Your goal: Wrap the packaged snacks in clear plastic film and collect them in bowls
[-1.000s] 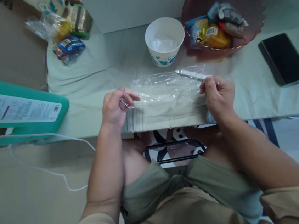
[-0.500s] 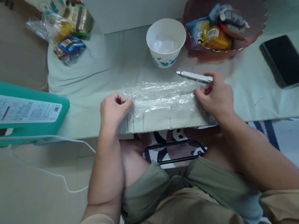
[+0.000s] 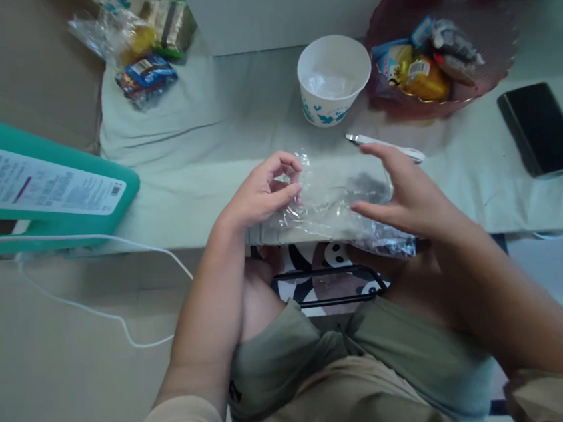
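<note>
A crumpled clear plastic bag (image 3: 327,216) lies across the table's front edge, its right end drooping over the edge. My left hand (image 3: 266,189) has its fingers curled in a pinch around the bag's left end. Over the right part of the bag, my right hand (image 3: 405,191) is open, thumb and fingers spread wide apart with nothing gripped. Just beyond the right fingertips lies a slim white tool with a metal tip (image 3: 385,148), perhaps a cutter. A white paper bowl with blue leaf prints (image 3: 332,88) stands upright behind the bag.
A pink glass bowl (image 3: 493,74) at the back right holds several wrapped snacks. To its right lies a black box-like device (image 3: 542,130). More snack packs (image 3: 149,74) lie at the back left. A green container (image 3: 122,181) and a white cable (image 3: 113,239) are at the left.
The bag, earlier stretched flat between both hands, is now bunched up. My left hand has moved right with its end. My right hand has let go and spread its fingers.
</note>
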Demonstrator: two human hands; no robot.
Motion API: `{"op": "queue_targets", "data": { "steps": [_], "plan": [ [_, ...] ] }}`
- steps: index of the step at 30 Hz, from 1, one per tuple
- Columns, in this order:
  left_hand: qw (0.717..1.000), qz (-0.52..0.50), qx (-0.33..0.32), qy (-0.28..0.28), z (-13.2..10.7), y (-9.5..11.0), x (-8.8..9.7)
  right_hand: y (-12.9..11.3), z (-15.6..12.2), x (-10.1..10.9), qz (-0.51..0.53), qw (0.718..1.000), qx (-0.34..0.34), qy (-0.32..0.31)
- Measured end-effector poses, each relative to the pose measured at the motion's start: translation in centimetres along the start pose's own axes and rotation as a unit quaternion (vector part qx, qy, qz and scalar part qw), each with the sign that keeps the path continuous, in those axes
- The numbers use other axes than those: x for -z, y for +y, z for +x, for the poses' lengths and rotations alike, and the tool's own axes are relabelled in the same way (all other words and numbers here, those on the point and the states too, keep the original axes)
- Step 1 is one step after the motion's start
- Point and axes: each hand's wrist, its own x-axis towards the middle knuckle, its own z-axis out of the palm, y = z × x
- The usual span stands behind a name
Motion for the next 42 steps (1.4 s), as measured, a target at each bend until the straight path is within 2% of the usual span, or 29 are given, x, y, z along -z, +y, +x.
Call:
{"op": "queue_targets", "data": {
  "steps": [4,7,11,13,16,18,19,20,22,25,27,31,35,37,42],
  "plan": [
    [0.998,-0.026,-0.001,-0.056,0.1,0.4,0.1,-0.6,2.7,-1.5,0.061,0.989,0.000,-0.136],
    [0.999,0.011,0.024,-0.046,-0.1,0.0,1.0,-1.3,3.3,-2.4,0.103,0.980,0.011,-0.170],
    [0.992,0.073,0.093,0.046,-0.5,-1.1,2.8,-2.0,2.9,-2.6,0.135,0.974,-0.042,-0.176],
    [0.988,0.075,0.101,0.093,-0.4,-1.6,3.6,-2.0,2.7,-2.6,0.165,0.965,-0.068,-0.190],
    [0.973,0.038,0.034,0.224,0.1,-2.1,4.1,-1.6,2.4,-2.7,0.238,0.945,-0.128,-0.185],
    [0.953,-0.031,-0.010,0.301,0.6,-2.0,3.9,-1.2,2.4,-2.9,0.287,0.935,-0.165,-0.128],
    [0.947,-0.070,-0.010,0.313,0.9,-1.9,3.6,-1.0,2.5,-3.1,0.309,0.931,-0.178,-0.083],
    [0.947,-0.104,0.006,0.303,1.1,-1.6,3.0,-0.7,2.6,-3.3,0.326,0.926,-0.187,-0.036],
    [0.961,-0.132,0.061,0.235,1.4,-1.1,1.6,-0.3,2.8,-3.8,0.349,0.916,-0.197,0.033],
    [0.982,-0.112,0.129,0.081,1.8,-0.5,-1.0,0.0,3.1,-4.1,0.370,0.903,-0.211,0.058],
    [0.983,-0.095,0.156,0.022,2.1,-0.3,-2.3,0.0,3.0,-4.2,0.376,0.900,-0.214,0.058],
    [0.987,-0.069,0.143,0.037,2.8,-0.6,-3.3,0.2,2.7,-4.1,0.348,0.910,-0.215,0.063],
    [0.991,-0.070,0.101,0.055,2.7,-0.9,-2.7,1.0,2.7,-4.3,0.335,0.910,-0.218,0.110],
    [0.990,-0.090,0.097,0.057,2.4,-0.8,-2.3,1.1,2.7,-4.3,0.338,0.910,-0.198,0.139],
    [0.985,-0.135,0.110,-0.018,1.8,-0.3,-2.0,0.4,2.4,-3.9,0.288,0.935,-0.117,0.171]
  ]
}}
